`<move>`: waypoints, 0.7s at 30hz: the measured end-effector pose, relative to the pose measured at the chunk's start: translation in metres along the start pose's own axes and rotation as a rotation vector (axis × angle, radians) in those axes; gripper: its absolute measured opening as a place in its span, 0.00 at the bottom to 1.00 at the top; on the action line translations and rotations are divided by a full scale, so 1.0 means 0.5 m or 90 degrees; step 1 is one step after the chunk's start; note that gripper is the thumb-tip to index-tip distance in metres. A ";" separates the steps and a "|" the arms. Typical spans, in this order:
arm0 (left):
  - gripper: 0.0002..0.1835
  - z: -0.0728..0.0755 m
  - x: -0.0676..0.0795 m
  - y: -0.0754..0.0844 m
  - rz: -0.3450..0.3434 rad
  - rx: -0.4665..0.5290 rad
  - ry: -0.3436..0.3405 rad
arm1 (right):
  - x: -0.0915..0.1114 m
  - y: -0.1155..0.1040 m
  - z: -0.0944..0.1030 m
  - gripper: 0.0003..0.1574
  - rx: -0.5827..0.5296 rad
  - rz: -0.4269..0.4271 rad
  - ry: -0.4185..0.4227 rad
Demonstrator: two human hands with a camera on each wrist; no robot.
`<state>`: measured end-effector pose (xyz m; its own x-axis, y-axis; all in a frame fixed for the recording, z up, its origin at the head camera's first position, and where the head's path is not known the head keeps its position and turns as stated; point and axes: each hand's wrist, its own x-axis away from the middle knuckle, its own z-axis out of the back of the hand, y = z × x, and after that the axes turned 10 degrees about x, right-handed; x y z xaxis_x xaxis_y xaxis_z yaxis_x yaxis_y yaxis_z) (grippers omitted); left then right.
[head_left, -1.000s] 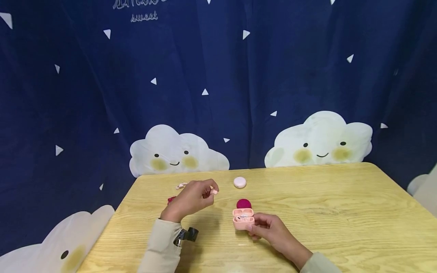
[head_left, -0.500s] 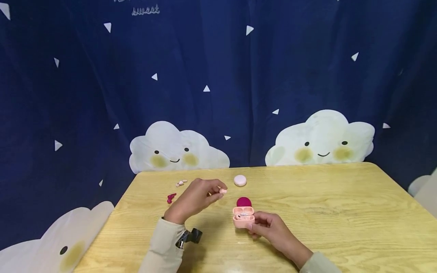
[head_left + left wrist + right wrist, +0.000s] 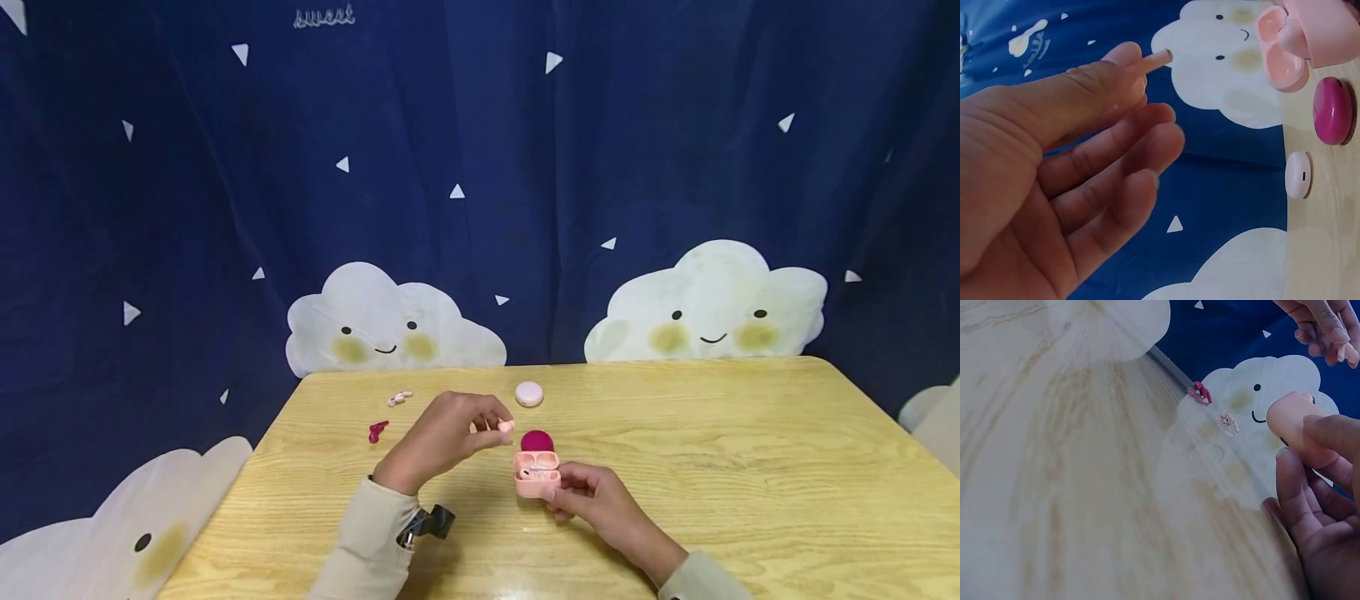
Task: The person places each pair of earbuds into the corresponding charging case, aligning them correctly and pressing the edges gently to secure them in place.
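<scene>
Between thumb and forefinger my left hand (image 3: 450, 433) pinches a light pink earbud (image 3: 1155, 61), its stem sticking out past the fingertips. The other fingers of that hand are loosely bent. My right hand (image 3: 600, 500) grips a peach-pink earbud case (image 3: 537, 485) by its right side, lid up, above the table. One earbud (image 3: 525, 473) sits in the left part of the case; I see none in the right part. The left hand hovers just left of the case and a little behind it, apart from it.
Behind the case lies a round magenta case (image 3: 537, 441), and farther back a round pale pink case (image 3: 529, 394). On the left are magenta earbuds (image 3: 377, 431) and pale pink earbuds (image 3: 400, 398). The wooden table (image 3: 720, 450) ends at a dark blue curtain (image 3: 525, 167).
My left hand has moved right with the pinched earbud, closer to the case. The magenta and pale earbuds at left have come into fuller view. The right hand has stayed nearly still.
</scene>
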<state>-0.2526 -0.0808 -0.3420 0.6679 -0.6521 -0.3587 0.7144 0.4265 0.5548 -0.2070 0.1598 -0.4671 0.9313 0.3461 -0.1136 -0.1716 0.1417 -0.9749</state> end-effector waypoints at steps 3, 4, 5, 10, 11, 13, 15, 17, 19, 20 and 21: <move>0.05 -0.008 -0.002 0.001 0.004 0.017 -0.009 | 0.000 0.002 0.000 0.23 -0.005 0.000 -0.003; 0.05 -0.011 -0.002 0.001 0.004 0.025 -0.012 | 0.000 0.003 0.000 0.23 -0.005 0.000 -0.004; 0.05 -0.014 -0.003 0.001 0.000 0.029 -0.014 | 0.000 0.004 0.000 0.24 -0.004 -0.001 -0.003; 0.09 -0.025 -0.006 0.002 -0.033 0.019 -0.024 | -0.001 0.004 0.001 0.23 -0.002 0.003 -0.003; 0.11 -0.027 -0.006 0.002 -0.040 0.012 -0.026 | -0.001 0.004 0.001 0.23 -0.001 0.005 -0.005; 0.13 -0.030 -0.005 0.004 -0.054 -0.007 -0.032 | -0.002 0.005 0.000 0.22 -0.001 0.009 -0.007; 0.13 -0.033 -0.006 0.005 -0.067 -0.024 -0.033 | -0.003 0.005 0.001 0.21 0.000 0.012 -0.006; 0.11 -0.037 -0.007 0.006 -0.071 -0.030 -0.034 | -0.004 0.004 0.001 0.21 0.001 0.015 -0.004; 0.08 -0.042 -0.009 0.007 -0.066 -0.018 -0.039 | -0.004 0.003 0.001 0.21 0.001 0.014 -0.004; 0.07 -0.044 -0.010 0.007 -0.059 -0.010 -0.041 | -0.003 0.003 0.001 0.21 0.000 0.012 -0.004; 0.06 -0.047 -0.011 0.008 -0.051 0.001 -0.045 | -0.003 0.003 0.002 0.21 0.000 0.011 -0.005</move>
<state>-0.2486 -0.0606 -0.3554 0.5929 -0.7261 -0.3483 0.7641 0.3707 0.5280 -0.2089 0.1602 -0.4683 0.9256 0.3561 -0.1282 -0.1873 0.1365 -0.9728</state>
